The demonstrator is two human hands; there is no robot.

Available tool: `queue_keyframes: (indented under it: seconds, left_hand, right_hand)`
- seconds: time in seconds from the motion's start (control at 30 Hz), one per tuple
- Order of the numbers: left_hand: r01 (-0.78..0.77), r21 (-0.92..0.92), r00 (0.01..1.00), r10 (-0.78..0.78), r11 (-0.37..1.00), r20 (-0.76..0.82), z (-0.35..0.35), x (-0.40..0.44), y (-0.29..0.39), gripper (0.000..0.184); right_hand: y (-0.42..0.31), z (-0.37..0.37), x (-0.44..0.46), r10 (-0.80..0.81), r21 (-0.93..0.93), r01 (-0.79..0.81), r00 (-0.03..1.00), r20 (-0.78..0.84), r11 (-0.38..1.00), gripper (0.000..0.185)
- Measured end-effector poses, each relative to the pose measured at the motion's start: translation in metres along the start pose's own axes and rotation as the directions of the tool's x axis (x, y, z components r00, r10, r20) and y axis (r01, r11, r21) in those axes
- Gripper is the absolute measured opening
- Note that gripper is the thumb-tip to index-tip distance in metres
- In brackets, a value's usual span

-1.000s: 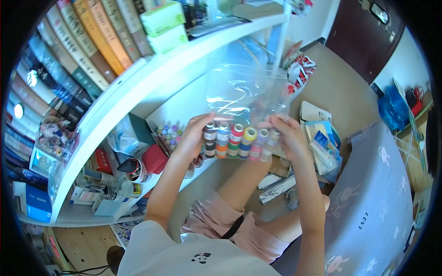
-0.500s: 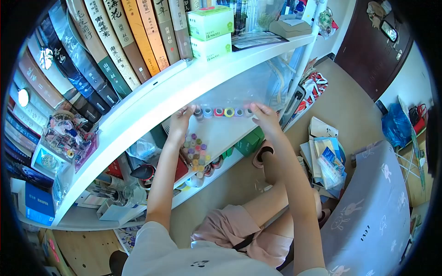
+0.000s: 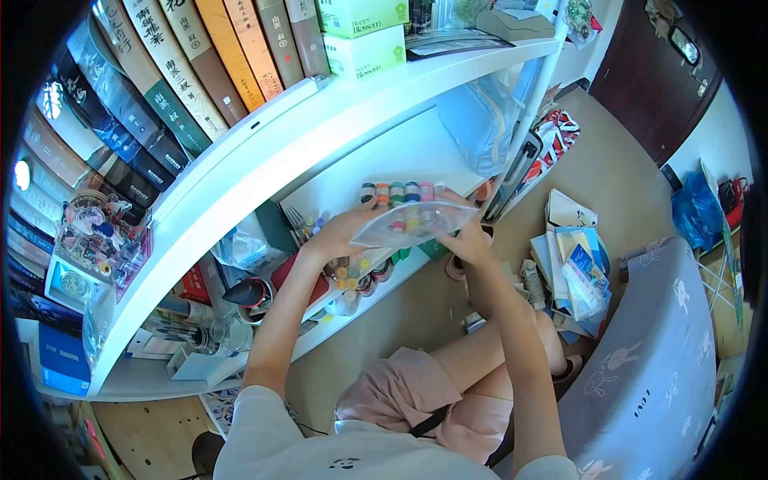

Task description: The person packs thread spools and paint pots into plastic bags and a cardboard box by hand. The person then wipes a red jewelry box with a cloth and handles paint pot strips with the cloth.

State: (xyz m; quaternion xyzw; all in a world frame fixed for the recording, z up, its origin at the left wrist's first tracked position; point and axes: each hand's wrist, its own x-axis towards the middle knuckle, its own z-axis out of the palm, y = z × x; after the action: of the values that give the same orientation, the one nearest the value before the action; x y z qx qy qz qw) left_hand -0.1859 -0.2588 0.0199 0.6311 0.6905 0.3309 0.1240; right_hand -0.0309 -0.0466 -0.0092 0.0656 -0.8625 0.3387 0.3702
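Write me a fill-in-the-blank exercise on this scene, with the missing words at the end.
The left hand and right hand hold a clear plastic ____ of coloured rolls.
The green-and-white boxes form a stack of ____.
Beside these boxes stand thick ____.
The person's shorts are ____.
Missing words: bag; two; books; pink.

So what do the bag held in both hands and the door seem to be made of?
The bag looks like thin, flexible plastic, see-through with a slight gloss: colored rolls show through it. The door looks like smooth, dark reddish-brown wood or painted metal; its faint sheen would suit either.
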Motion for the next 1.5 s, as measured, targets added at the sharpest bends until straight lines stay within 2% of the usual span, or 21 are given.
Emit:
queue_keyframes:
  seconds: [0.03, 0.07, 0.1, 0.3, 0.37, 0.5, 0.53, 0.6, 0.63, 0.67, 0.7, 0.77, 0.8, 0.87, 0.93, 1.03, 1.1, 1.17, 1.27, 1.4, 1.5]
  left_hand:
    - [0.047, 0.248, 0.994, -0.069, 0.968, 0.080, 0.002, 0.003, 0.001, 0.064]
    - [0.071, 0.481, 0.978, -0.156, 0.874, 0.140, 0.005, 0.005, 0.001, 0.066]
    - [0.070, 0.477, 0.978, -0.154, 0.876, 0.141, 0.008, 0.006, 0.000, 0.066]
    - [0.032, 0.522, 0.972, -0.148, 0.852, 0.181, -0.003, 0.006, -0.011, 0.050]
    - [0.102, 0.324, 0.953, -0.185, 0.940, 0.238, -0.003, 0.006, -0.023, 0.050]
    - [0.113, 0.281, 0.966, -0.172, 0.953, 0.195, -0.006, 0.005, -0.018, 0.046]
    - [0.245, 0.180, 0.950, -0.273, 0.953, 0.150, -0.006, 0.006, -0.017, 0.045]
    - [0.364, 0.073, 0.923, -0.370, 0.929, 0.106, -0.014, 0.012, -0.011, 0.044]
    - [0.470, -0.135, 0.877, -0.444, 0.872, 0.185, -0.022, 0.017, -0.005, 0.041]
    - [0.562, -0.327, 0.826, -0.489, 0.760, 0.281, -0.028, 0.021, -0.001, 0.039]
    - [0.552, -0.328, 0.832, -0.482, 0.767, 0.273, -0.029, 0.022, -0.005, 0.039]
    - [0.476, -0.584, 0.812, -0.584, 0.658, 0.004, -0.024, 0.019, -0.018, 0.036]
    - [0.472, -0.585, 0.814, -0.580, 0.660, 0.002, -0.025, 0.019, -0.020, 0.036]
    - [0.384, -0.830, 0.729, -0.685, 0.405, 0.003, -0.022, 0.017, -0.022, 0.030]
    - [0.448, -0.789, 0.708, -0.706, 0.421, 0.025, -0.019, 0.016, -0.022, 0.029]
    - [0.460, -0.763, 0.719, -0.695, 0.453, 0.020, -0.017, 0.018, -0.010, 0.027]
    - [0.419, -0.780, 0.747, -0.665, 0.466, 0.005, -0.016, 0.017, -0.009, 0.025]
    - [0.461, -0.476, 0.863, -0.503, 0.749, 0.044, -0.015, 0.016, -0.014, 0.029]
    - [0.471, -0.538, 0.815, -0.578, 0.699, -0.039, -0.010, 0.023, -0.020, 0.023]
    - [0.357, -0.674, 0.819, -0.563, 0.647, -0.106, 0.000, 0.038, -0.050, 0.023]
    - [0.495, -0.608, 0.773, -0.635, 0.620, -0.018, 0.000, 0.045, -0.066, 0.020]
  right_hand:
    - [0.002, -0.001, 0.000, -0.001, -0.003, 0.001, 1.000, -0.001, 1.000, 0.029]
    - [0.004, -0.001, -0.002, -0.021, -0.177, 0.046, 0.990, 0.142, 0.983, 0.032]
    - [0.006, -0.002, -0.004, -0.015, -0.336, 0.114, 0.959, 0.284, 0.935, 0.034]
    - [0.009, -0.007, 0.002, 0.037, -0.274, 0.055, 0.948, 0.316, 0.960, 0.039]
    - [0.012, -0.008, 0.002, 0.036, -0.279, 0.064, 0.940, 0.338, 0.958, 0.037]
    - [0.008, -0.006, 0.003, 0.043, -0.262, 0.039, 0.952, 0.302, 0.964, 0.031]
    - [0.006, -0.007, 0.004, 0.040, -0.262, 0.044, 0.952, 0.304, 0.964, 0.031]
    - [0.003, -0.011, 0.009, 0.215, -0.079, -0.200, 0.928, 0.306, 0.977, 0.028]
    - [0.010, -0.010, 0.008, 0.207, -0.083, -0.191, 0.930, 0.303, 0.978, 0.028]
    - [0.022, -0.008, 0.004, 0.330, 0.074, -0.368, 0.891, 0.311, 0.927, 0.025]
    - [0.022, -0.009, 0.007, 0.440, 0.225, -0.525, 0.832, 0.339, 0.821, 0.023]
    - [0.023, -0.010, 0.007, 0.507, 0.355, -0.544, 0.839, 0.200, 0.760, 0.023]
    - [0.020, -0.011, 0.009, 0.583, 0.492, -0.537, 0.809, 0.071, 0.685, 0.022]
    - [0.024, -0.013, 0.010, 0.568, 0.533, -0.507, 0.821, 0.060, 0.677, 0.021]
    - [0.029, -0.010, 0.005, 0.659, 0.595, -0.612, 0.732, 0.176, 0.521, 0.020]
    - [0.031, -0.009, 0.001, 0.730, 0.531, -0.685, 0.662, 0.167, 0.499, 0.018]
    - [0.032, -0.005, 0.001, 0.696, 0.547, -0.615, 0.714, 0.080, 0.568, 0.018]
    - [0.037, 0.001, 0.002, 0.654, 0.554, -0.540, 0.757, -0.009, 0.633, 0.018]
    - [0.043, 0.009, 0.008, 0.569, 0.508, -0.453, 0.817, -0.093, 0.732, 0.022]
    - [0.053, 0.014, 0.015, 0.662, 0.367, -0.597, 0.746, -0.072, 0.713, 0.026]
    - [0.072, 0.018, 0.021, 0.694, 0.271, -0.665, 0.720, -0.016, 0.696, 0.025]
